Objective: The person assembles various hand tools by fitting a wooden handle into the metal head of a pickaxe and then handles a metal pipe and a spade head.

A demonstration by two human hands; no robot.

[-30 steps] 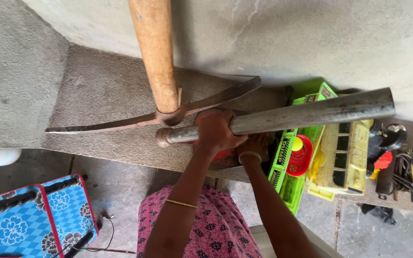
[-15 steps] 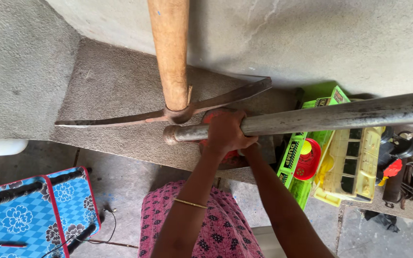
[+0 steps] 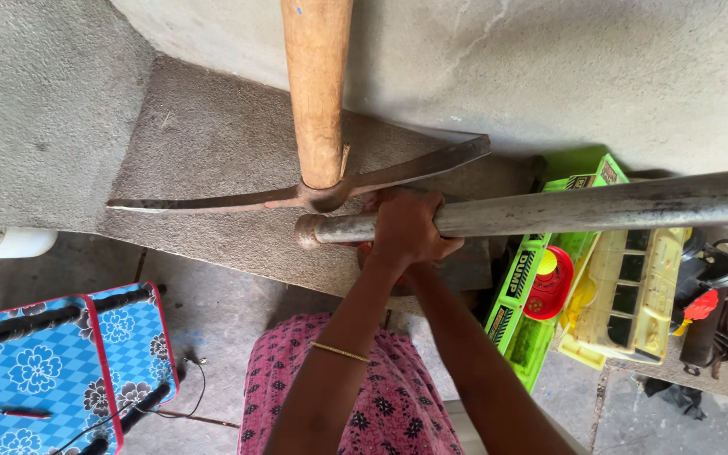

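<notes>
— Blue-patterned folding cot (image 3: pixel 61 354) sits far left of the fingers, down on the floor. What's next along?

— A pickaxe (image 3: pixel 313 195) leans on the wall just above the fingers, its wooden handle upright and its rusty head lying along the concrete ledge (image 3: pixel 204 152).

— And the hands?

— Left hand (image 3: pixel 406 227) is wrapped tight round a grey steel bar (image 3: pixel 549 211), near its rounded left end; the bar runs level to the right. The right hand is hidden beneath the bar, so I cannot tell if it grips anything.

— How would that bar handle?

— Heavy and stiff, I'd judge, smooth enough to slip; a hold nearer its middle would balance better.

— Any containers?

— Right of the fingers, under the bar, a green toy truck (image 3: pixel 524 295) carries a red round piece (image 3: pixel 549 282); beside it, a yellow toy bus (image 3: pixel 634 286).
</notes>
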